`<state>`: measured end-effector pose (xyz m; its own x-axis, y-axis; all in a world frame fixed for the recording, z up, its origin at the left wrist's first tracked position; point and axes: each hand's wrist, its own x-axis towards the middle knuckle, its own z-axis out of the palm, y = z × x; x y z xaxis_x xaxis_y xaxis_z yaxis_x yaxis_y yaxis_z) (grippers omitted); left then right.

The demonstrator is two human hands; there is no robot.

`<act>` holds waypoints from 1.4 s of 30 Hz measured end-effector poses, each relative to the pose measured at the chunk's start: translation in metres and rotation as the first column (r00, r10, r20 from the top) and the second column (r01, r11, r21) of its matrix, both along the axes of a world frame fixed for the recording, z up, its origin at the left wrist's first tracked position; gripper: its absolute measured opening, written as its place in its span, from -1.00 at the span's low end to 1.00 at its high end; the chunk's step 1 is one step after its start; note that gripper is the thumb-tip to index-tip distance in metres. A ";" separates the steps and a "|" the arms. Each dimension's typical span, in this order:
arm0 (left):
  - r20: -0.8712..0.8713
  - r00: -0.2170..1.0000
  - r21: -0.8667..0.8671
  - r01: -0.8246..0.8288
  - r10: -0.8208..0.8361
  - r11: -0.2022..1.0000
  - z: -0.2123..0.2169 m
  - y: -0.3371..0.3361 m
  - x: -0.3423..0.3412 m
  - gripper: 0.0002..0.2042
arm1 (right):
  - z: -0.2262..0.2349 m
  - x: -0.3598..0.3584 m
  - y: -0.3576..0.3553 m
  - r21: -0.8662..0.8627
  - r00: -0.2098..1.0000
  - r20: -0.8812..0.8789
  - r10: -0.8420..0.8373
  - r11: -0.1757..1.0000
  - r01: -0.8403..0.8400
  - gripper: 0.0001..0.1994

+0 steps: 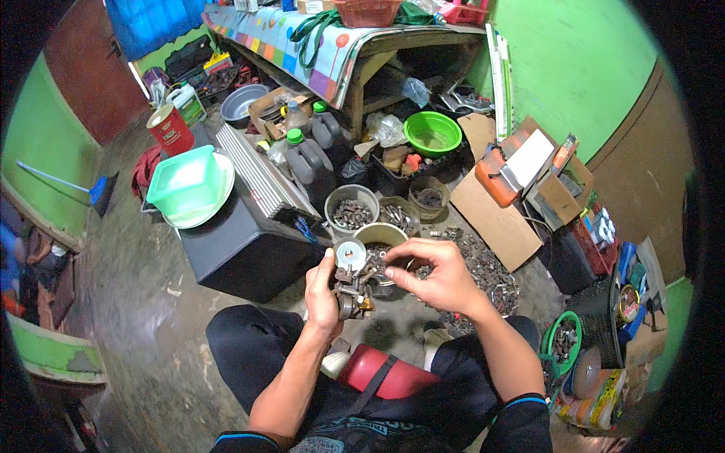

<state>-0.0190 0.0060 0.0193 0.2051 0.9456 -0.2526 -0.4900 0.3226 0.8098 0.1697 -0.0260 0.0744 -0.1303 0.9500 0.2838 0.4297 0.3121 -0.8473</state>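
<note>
My left hand (322, 296) is closed round a cluster of dark metal pieces (352, 291) that look like bolts and fittings, one of them brassy yellow. A round whitish translucent piece (350, 255) shows just above the cluster; whether my hand holds it, I cannot tell. My right hand (434, 273) is beside the cluster, thumb and forefinger drawn together; anything between them is too small to make out. Behind my hands stands an open beige tub (384, 231) with metal pieces inside. Farther back are a grey bucket of bolts (353, 206) and another tub of bolts (398, 214).
Loose metal parts (491, 281) heap on the floor at right, by a cardboard sheet (495, 219). On the left a black box (242, 253) carries a green basin (181, 180). Black jugs (310, 162) and a table (332, 53) stand behind. A red cylinder (385, 374) lies between my legs.
</note>
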 end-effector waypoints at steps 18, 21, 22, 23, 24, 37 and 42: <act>-0.184 0.981 0.268 -0.012 0.063 0.963 0.002 -0.008 0.007 -0.55 | -0.013 -0.019 -0.004 -0.270 0.944 -0.290 -0.158 0.960 0.077 -0.84; -0.181 0.979 0.275 -0.042 0.095 0.961 -0.003 -0.007 0.005 -0.56 | -0.015 -0.017 -0.001 -0.287 0.960 -0.243 -0.139 0.956 0.065 -0.86; -0.196 0.974 0.287 -0.050 0.109 0.957 0.000 -0.007 0.004 -0.57 | -0.013 -0.018 0.002 -0.291 0.939 -0.319 -0.132 0.956 0.035 -0.86; -0.211 0.970 0.299 -0.057 0.124 0.953 0.003 -0.007 0.003 -0.57 | -0.009 -0.019 0.002 -0.316 0.934 -0.336 -0.124 0.949 0.013 -0.86; -0.220 0.965 0.314 -0.065 0.140 0.947 -0.001 -0.008 0.001 -0.56 | -0.010 -0.020 0.002 -0.305 0.928 -0.355 -0.109 0.952 -0.005 -0.85; -0.364 0.920 0.474 0.051 0.143 0.879 0.009 -0.005 -0.003 -0.59 | 0.006 -0.017 0.001 -0.157 0.997 -0.078 0.013 0.987 -0.025 -0.83; -0.325 0.939 0.442 0.044 0.114 0.896 0.010 -0.007 -0.003 -0.59 | 0.004 -0.017 -0.003 0.032 0.997 -0.073 0.039 0.999 -0.037 -0.84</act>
<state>-0.0217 -0.0006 0.0293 0.1481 0.9791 0.1396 -0.1688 -0.1141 0.9790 0.1530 -0.0292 0.0780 -0.1441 0.9353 0.3233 0.3538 0.3538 -0.8658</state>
